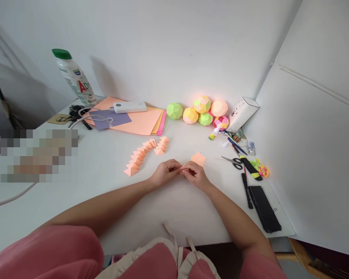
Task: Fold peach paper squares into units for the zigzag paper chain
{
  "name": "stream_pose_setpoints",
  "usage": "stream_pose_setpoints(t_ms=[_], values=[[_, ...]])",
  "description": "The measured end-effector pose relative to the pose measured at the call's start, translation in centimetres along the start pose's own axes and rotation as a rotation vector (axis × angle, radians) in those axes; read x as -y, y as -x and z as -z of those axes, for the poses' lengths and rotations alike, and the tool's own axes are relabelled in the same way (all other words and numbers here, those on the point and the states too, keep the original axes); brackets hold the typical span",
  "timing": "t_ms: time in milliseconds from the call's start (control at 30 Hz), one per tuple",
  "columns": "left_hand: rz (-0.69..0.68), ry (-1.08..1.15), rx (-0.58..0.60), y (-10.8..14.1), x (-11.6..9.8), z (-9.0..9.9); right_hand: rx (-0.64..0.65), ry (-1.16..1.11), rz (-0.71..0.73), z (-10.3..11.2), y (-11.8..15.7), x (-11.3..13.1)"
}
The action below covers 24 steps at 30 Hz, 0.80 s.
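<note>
My left hand [166, 173] and my right hand [196, 175] meet above the white table, their fingertips pinched together on a small piece of orange paper [182, 168]. Most of that piece is hidden by the fingers. Just behind my right hand lie flat orange paper pieces [199, 158]. To the left of my left hand, a curved row of folded orange paper units [137, 157] stands on the table. A shorter row of the same folded units [162, 145] sits beside its far end.
Paper balls [202, 112] are piled by the wall, near a glue bottle [213, 133]. Scissors [234, 162], a yellow-black cutter [251, 167] and a phone [264, 209] lie right. Coloured sheets [145, 121], a power bank [130, 107] and a bottle [75, 79] are back left.
</note>
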<state>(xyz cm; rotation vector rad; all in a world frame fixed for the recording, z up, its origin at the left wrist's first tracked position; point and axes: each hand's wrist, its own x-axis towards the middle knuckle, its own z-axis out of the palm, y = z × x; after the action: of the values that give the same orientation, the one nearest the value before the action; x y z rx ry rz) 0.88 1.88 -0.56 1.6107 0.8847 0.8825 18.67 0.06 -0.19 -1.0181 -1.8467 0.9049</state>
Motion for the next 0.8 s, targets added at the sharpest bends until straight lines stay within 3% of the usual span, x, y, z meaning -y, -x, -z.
stream_pose_setpoints(t_ms=[433,800], values=[[-0.047,-0.058,-0.011,0.02,0.08,-0.03,0.013,0.004,-0.018,0.03,0.04,-0.21],[-0.001,0.017,0.019,0.24,-0.82,0.18,-0.069,-0.119,-0.171,-0.13,0.13,0.62]])
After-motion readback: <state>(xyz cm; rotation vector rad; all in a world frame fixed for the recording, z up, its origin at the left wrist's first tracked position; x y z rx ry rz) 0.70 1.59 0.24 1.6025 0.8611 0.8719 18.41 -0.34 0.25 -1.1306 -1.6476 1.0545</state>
